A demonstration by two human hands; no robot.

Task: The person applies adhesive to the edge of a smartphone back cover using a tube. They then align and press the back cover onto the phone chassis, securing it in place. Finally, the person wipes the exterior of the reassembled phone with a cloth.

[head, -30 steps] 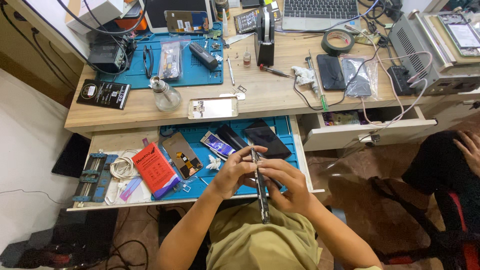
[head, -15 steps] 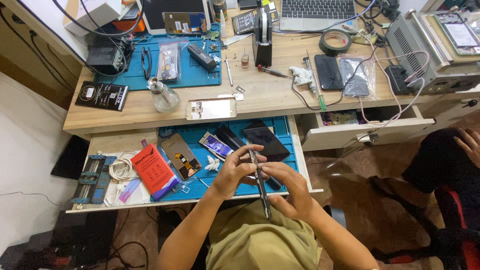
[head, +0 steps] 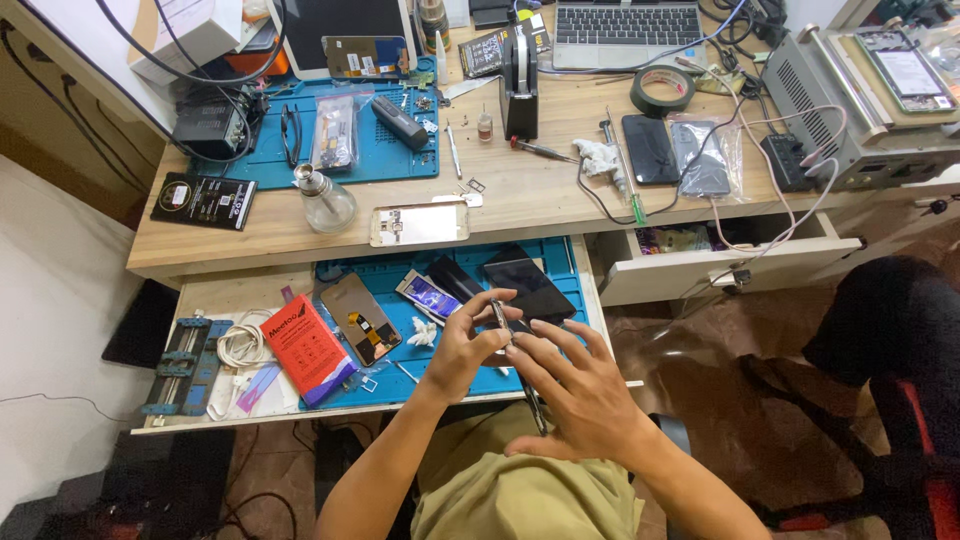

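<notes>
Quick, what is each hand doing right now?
Left hand: closed, pinching the upper end of a thin phone frame.
Right hand: fingers spread open, steadying the same frame lower down.

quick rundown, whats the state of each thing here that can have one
left hand: pinching the thin phone frame
right hand: fingers spread, steadying the phone frame
phone frame: held edge-on between both hands
side drawer: pulled open
pull-out tray: slid out
laptop: lid open
tape roll: lying flat
glass bottle: upright
</notes>
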